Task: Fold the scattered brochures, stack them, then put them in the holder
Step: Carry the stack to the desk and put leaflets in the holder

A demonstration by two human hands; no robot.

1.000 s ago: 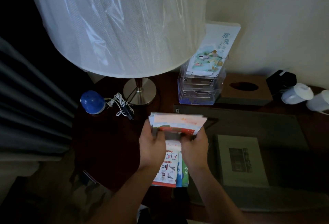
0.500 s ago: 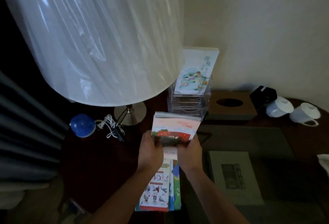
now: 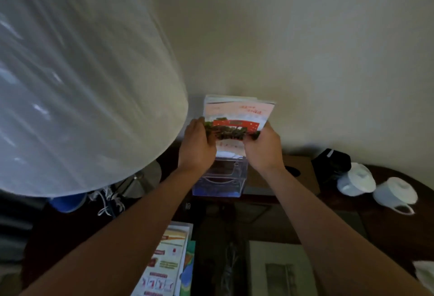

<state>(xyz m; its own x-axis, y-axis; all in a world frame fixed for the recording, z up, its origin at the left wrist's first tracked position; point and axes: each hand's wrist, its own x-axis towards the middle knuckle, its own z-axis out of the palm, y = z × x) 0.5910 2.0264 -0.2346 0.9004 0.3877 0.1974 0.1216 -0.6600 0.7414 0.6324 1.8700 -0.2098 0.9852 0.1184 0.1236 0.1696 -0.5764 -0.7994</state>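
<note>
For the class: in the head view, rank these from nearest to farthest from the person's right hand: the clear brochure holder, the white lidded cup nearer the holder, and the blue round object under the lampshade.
1. Clear brochure holder: just below and left of the right hand.
2. White lidded cup: off to the right, on the table.
3. Blue round object: far left, beneath the lampshade.

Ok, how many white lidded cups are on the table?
2. Both sit at the right end of the table: one lidded cup beside the black object, the other cup just right of it, nearer the edge. None looks hidden.
</note>
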